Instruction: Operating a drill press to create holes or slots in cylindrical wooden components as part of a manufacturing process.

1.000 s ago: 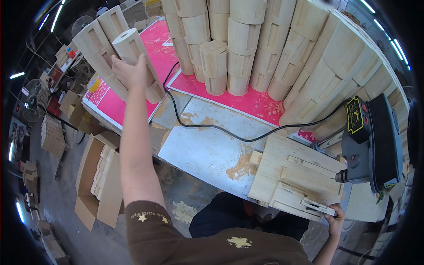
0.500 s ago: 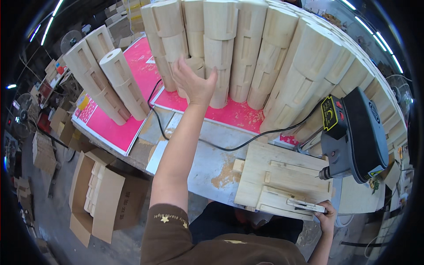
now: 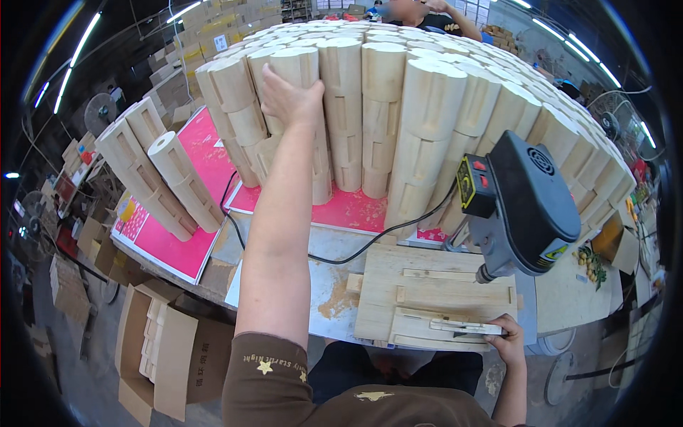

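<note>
My left hand (image 3: 290, 99) reaches far up to a front stack of pale wooden cylinders. Its thumb and fingers wrap the sides of the top wooden cylinder (image 3: 295, 62); the fingertips are partly hidden. Left of my forearm, a shorter wooden piece (image 3: 265, 151) stands among the stacks. My right hand (image 3: 508, 338) is closed around the right end of a narrow pale bar (image 3: 466, 327), low on a flat wooden board (image 3: 377, 302) fitted with strips. Over the board's right side hangs a black and grey drill head (image 3: 530, 203), its chuck (image 3: 484, 273) pointing down.
Dense cylinder stacks fill the back of the table on pink sheeting (image 3: 341, 213). Separate stacks (image 3: 185, 178) stand at left. A black cable (image 3: 363, 250) crosses the tabletop. An open carton (image 3: 171, 356) holding wooden pieces sits below left. Another person (image 3: 420, 14) is behind the stacks.
My view has tilted up and shifted right. My left hand has risen from beside the shorter piece to the top cylinder of the stack. My right hand still holds the bar.
</note>
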Demonstrator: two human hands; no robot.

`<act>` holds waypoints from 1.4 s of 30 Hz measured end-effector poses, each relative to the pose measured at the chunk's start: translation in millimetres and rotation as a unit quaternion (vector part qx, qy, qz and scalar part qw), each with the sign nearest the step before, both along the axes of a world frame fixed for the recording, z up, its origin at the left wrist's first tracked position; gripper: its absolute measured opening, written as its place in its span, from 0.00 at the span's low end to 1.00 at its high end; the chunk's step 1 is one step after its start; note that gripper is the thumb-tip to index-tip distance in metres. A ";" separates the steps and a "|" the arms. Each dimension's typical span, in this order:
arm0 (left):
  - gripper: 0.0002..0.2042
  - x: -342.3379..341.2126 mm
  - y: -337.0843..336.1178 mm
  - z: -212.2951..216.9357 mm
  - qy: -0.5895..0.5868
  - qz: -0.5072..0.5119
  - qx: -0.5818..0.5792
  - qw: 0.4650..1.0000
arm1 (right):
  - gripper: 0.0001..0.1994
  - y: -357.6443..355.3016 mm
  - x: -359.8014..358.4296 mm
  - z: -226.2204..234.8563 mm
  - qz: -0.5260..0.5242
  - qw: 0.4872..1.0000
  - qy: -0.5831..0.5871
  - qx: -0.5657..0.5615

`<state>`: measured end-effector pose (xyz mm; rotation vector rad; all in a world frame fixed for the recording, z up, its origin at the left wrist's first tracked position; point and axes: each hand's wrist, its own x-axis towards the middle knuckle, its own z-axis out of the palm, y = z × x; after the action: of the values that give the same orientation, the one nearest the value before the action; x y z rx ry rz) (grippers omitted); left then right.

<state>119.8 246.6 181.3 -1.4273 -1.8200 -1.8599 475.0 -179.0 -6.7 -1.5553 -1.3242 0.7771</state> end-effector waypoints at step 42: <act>0.21 75.8 -260.8 -175.3 -0.097 -0.665 -0.527 0.521 | 0.15 46.0 55.8 1.3 0.143 0.988 -0.007 -0.054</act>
<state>195.6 -14.2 5.9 -4.0646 -2.1356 -0.6817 530.8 -133.0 -5.3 -1.4727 -1.5589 1.0325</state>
